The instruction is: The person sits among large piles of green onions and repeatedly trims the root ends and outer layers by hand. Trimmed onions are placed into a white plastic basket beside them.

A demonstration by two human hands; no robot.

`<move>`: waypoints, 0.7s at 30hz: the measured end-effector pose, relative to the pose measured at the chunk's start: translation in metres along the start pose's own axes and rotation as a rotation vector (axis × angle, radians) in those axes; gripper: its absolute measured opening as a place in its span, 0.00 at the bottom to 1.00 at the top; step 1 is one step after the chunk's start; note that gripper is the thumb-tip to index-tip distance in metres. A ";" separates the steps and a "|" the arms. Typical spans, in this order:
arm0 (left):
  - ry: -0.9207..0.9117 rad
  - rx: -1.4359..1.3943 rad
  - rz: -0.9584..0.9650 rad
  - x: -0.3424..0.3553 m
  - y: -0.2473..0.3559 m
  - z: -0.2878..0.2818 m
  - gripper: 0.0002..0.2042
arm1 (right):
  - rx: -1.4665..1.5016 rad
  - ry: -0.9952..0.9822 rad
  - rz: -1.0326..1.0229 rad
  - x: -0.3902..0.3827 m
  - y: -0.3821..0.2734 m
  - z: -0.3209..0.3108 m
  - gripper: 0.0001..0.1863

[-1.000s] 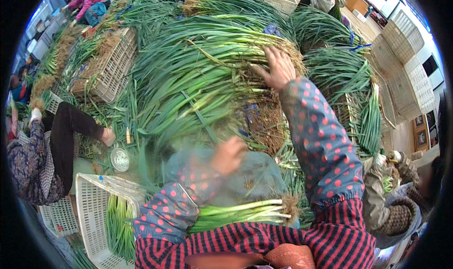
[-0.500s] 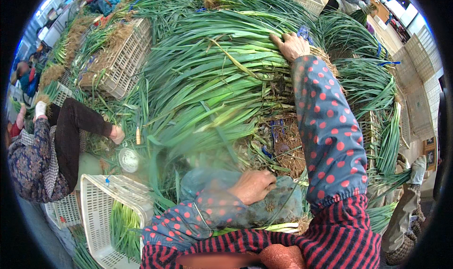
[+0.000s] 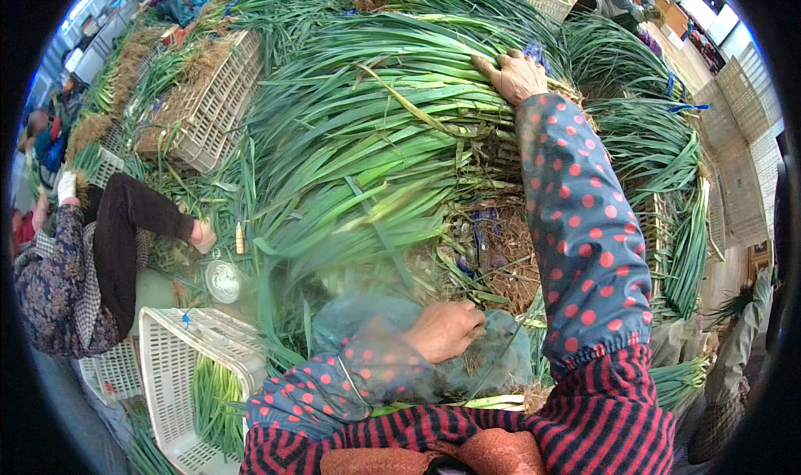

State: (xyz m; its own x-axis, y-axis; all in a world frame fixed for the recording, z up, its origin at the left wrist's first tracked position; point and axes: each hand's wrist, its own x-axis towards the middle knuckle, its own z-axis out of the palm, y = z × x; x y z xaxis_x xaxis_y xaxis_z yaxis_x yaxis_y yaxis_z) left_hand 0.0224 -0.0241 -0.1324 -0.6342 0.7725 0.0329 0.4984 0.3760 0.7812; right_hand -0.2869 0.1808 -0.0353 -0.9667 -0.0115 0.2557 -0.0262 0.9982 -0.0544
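Note:
A large heap of long leafy green stalks, like leeks or green garlic, fans out in front of me. On its far right part lies my right hand, thumb and fingers spread over the stalks, next to a blue tie. Nearer to me, my left hand is closed above my covered lap, its fingers curled in. Whatever it may hold is hidden. Pale stalk ends with roots show close to my body. Soil and root scraps lie between my arms.
A tilted white crate with stalks stands at the lower left. Beside it sits a person in dark trousers. Another crate is at the far left. Tied bundles line the right. A person's leg is at the right edge.
My hands have hardly moved, and the view has shifted slightly. At the right edge, the other person's gloved hand has gone out of sight and the stalks there have moved.

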 end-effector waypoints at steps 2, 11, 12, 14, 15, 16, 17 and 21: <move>-0.003 -0.006 -0.004 0.001 0.000 0.001 0.08 | 0.102 -0.098 0.044 0.001 0.000 0.000 0.43; 0.341 -0.064 0.046 0.013 0.003 0.005 0.10 | 0.087 0.337 -0.214 -0.057 -0.010 -0.012 0.29; 0.333 -0.046 0.044 0.013 0.003 0.005 0.10 | 0.110 0.384 -0.223 -0.066 -0.013 -0.012 0.27; 0.295 0.002 0.011 0.013 0.002 0.007 0.09 | 0.102 0.491 -0.280 -0.086 -0.018 -0.014 0.25; 0.312 0.003 0.037 0.013 0.002 0.008 0.09 | 0.104 0.463 -0.271 -0.095 -0.019 -0.017 0.25; 0.304 0.013 0.034 0.013 0.002 0.008 0.08 | 0.115 0.494 -0.296 -0.105 -0.021 -0.019 0.24; 0.298 0.025 0.028 0.013 0.001 0.008 0.08 | 0.152 0.539 -0.322 -0.114 -0.024 -0.021 0.25; 0.329 0.039 0.047 0.014 -0.001 0.010 0.08 | 0.199 0.569 -0.330 -0.164 -0.035 -0.023 0.24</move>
State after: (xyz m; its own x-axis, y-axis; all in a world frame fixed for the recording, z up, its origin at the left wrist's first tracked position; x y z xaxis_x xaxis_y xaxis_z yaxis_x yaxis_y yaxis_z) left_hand 0.0186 -0.0087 -0.1388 -0.7639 0.5849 0.2727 0.5498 0.3687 0.7495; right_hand -0.1216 0.1496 -0.0528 -0.6171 -0.2256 0.7539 -0.3954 0.9172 -0.0491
